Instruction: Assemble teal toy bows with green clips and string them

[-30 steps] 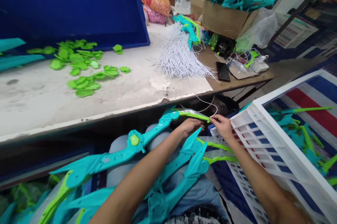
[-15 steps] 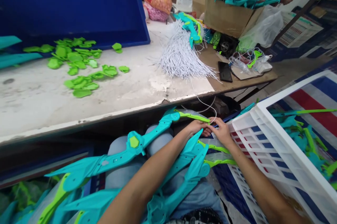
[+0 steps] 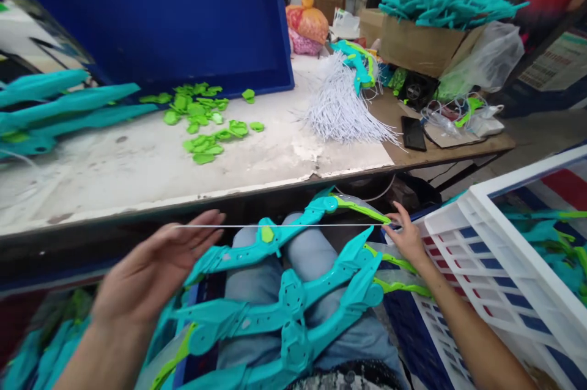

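Note:
A taut white string (image 3: 302,225) runs level between my two hands. My left hand (image 3: 156,261) is drawn out to the left, its fingers fairly straight, with the string ending at it; the exact grip is hard to see. My right hand (image 3: 403,234) pinches the lime-green tip of a turquoise toy bow (image 3: 296,219), where the string meets it. That bow lies across my knees and has a green pentagon piece (image 3: 266,234) at its middle. Two more turquoise bows, a middle one (image 3: 321,277) and a nearer one (image 3: 328,332), lie beside it on my lap.
Loose green pieces (image 3: 197,106) lie on the white table (image 3: 270,161) before a blue tray (image 3: 192,23). A bundle of white strings (image 3: 343,109) hangs over more bow parts. A white basket (image 3: 481,243) stands at right, a full cardboard box (image 3: 417,41) behind.
My left hand has moved far left from beside my right hand, pulling the string straight. My right hand stays at the bow's tip. The view has shifted left.

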### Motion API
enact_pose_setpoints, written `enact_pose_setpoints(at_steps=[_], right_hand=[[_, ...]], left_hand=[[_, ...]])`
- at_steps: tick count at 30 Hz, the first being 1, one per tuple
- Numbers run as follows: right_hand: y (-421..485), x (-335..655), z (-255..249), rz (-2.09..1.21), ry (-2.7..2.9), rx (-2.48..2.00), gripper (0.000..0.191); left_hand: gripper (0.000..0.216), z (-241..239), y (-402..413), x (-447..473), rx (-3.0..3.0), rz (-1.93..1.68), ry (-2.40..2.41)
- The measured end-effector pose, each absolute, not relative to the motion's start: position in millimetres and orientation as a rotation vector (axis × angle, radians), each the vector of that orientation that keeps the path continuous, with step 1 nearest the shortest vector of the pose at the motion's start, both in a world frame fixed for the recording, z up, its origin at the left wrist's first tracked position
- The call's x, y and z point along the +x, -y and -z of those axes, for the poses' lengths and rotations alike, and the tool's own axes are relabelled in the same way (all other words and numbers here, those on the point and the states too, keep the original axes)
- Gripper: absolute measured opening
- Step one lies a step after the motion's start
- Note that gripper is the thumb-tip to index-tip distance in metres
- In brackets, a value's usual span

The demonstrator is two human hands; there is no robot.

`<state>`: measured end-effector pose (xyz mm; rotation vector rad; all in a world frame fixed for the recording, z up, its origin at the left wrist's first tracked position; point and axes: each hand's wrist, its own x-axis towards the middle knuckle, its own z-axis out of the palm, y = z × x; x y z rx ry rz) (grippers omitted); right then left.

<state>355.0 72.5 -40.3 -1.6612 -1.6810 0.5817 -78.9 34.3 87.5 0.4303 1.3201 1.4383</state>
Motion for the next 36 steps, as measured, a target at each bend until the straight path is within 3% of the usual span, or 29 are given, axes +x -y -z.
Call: enact_pose_setpoints(at_steps=[5,9,11,13,17,21,24,30,36], right_hand=[[-95,365,39,-0.583,1.736,-1.718,0.064],[-115,354,16,-0.236,1.941,-1.702,0.044],[-120,321,-4,0.009,2.012,-1.541,0.036],[-115,264,-20,0.048,2.117,-1.274,0.029],[-86,124,-19,-0.262,2.640,-0.566,0.030],[-73,51,5,-0.245,2.951,-0.567,0.045],[-95,53,7,-0.521,2.994,-0.465,0.051],[-141,74,-14,-1.500,2.795,-0.463,0.053],[-133,71,-10,-1.636,2.777,-0.557,0.053]], left_hand=[[0.016,-109,14,-105,0.186,-1.862,-1.211],[0.023,-106,40,-87,0.344,-1.814,-1.214],[0.030,-99,47,-71,0.406,-1.744,-1.248],[0.034,-93,51,-53,0.414,-1.650,-1.223],[0.032,-88,53,-23,0.442,-1.467,-1.091],[0.032,-92,63,-20,0.429,-1.454,-1.042],[0.032,-92,76,-38,0.388,-1.620,-1.170],[0.022,-73,88,-95,0.319,-2.035,-1.661],[0.020,-79,65,-120,0.516,-2.028,-1.800]])
